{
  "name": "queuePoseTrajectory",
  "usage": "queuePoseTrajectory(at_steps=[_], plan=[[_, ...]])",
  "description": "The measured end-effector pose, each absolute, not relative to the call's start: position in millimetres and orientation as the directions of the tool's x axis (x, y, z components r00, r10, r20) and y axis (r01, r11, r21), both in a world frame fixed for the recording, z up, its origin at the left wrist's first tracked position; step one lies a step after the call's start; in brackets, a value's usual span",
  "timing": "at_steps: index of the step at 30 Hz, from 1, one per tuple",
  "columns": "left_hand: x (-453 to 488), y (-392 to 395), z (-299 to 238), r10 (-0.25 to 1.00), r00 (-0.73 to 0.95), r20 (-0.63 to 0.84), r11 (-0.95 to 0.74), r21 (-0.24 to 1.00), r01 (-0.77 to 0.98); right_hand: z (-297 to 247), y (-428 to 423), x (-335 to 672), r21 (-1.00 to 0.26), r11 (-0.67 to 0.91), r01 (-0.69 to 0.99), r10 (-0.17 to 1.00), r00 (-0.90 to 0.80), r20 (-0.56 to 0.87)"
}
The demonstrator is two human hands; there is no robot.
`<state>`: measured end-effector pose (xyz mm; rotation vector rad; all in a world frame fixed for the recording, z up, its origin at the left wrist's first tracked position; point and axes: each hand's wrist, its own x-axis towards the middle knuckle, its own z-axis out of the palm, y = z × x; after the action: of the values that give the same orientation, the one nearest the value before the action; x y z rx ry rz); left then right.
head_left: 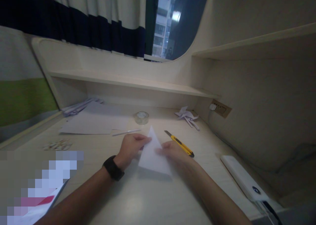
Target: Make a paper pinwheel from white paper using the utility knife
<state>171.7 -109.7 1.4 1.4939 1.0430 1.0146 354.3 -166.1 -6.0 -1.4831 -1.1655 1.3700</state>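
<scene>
A white sheet of paper [153,157], folded to a point at its far end, is held up over the desk between both hands. My left hand [132,147], with a black band on the wrist, pinches its left edge near the tip. On the other side my right hand [174,151] has its fingers closed on the right edge. Just beyond the right hand lies a yellow utility knife [181,144] with its blade out. A thin white paper stick [126,132] rests past the left hand, near a roll of clear tape [141,117].
Flat paper sheets [92,121] lie at the back left, a pile of small pieces [58,145] nearer. Paper pinwheels [186,115] rest at the back right. A white power strip-like box [243,177] with cables stands along the right side. A shelf [133,81] overhangs the back.
</scene>
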Motion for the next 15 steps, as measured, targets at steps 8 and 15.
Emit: queuePoseTrajectory(at_steps=[8,15], plan=[[168.0,-105.5,0.9,0.966,0.254,0.051,-0.053,0.999,0.003,-17.0,-161.0,357.3,-0.952,-0.294,0.087,0.956,0.02,-0.294],[164.5,-97.4,-8.9,0.968,0.245,0.054,-0.038,0.997,-0.072,-11.9,-163.3,353.2,-0.953,-0.293,0.079,0.956,0.053,-0.289]])
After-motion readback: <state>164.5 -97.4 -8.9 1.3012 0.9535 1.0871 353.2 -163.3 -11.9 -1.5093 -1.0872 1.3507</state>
